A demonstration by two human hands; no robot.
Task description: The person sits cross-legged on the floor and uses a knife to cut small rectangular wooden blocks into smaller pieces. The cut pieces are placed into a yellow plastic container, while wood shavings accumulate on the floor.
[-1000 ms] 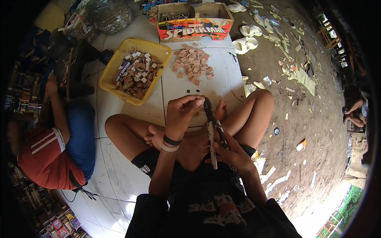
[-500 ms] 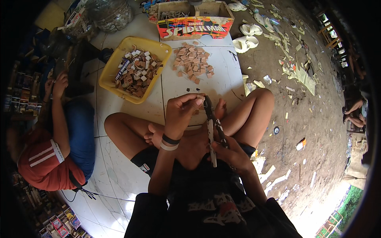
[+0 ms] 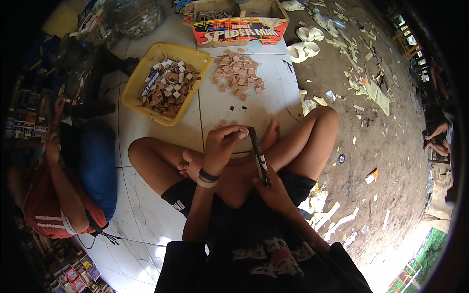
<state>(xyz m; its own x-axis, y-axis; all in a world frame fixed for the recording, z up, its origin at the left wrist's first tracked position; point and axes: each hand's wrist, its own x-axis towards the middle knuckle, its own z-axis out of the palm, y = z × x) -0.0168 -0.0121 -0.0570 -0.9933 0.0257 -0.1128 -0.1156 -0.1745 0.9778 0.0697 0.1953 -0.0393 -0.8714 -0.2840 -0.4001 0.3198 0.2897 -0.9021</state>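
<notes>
My right hand (image 3: 273, 193) is wrapped round a pair of long-handled pliers (image 3: 257, 149), dark with worn white patches, held upright in front of my lap. Their two handles lie close together. At the head of the pliers, my left hand (image 3: 221, 146) is closed in a pinch with thumb and forefinger. A small tan piece (image 3: 242, 135) seems to be between those fingertips, partly hidden. Beyond my hands lies a loose pile of small square tan pieces (image 3: 238, 73) on the white tiles. Left of it stands a yellow basin (image 3: 128, 95) of similar pieces, some white.
A printed box (image 3: 239, 34) with compartments stands at the far edge of the tiled platform (image 3: 146, 210). Bulging clear bags (image 3: 134, 19) sit at the far left. Beside me on the left sits a person in a red shirt (image 3: 53, 205). White clogs (image 3: 304, 51) and scraps cover the dirt floor on the right.
The pliers' handles have come together from apart, and their head has dropped slightly toward me. My left hand has moved down a little. The person on the left has lowered an arm.
</notes>
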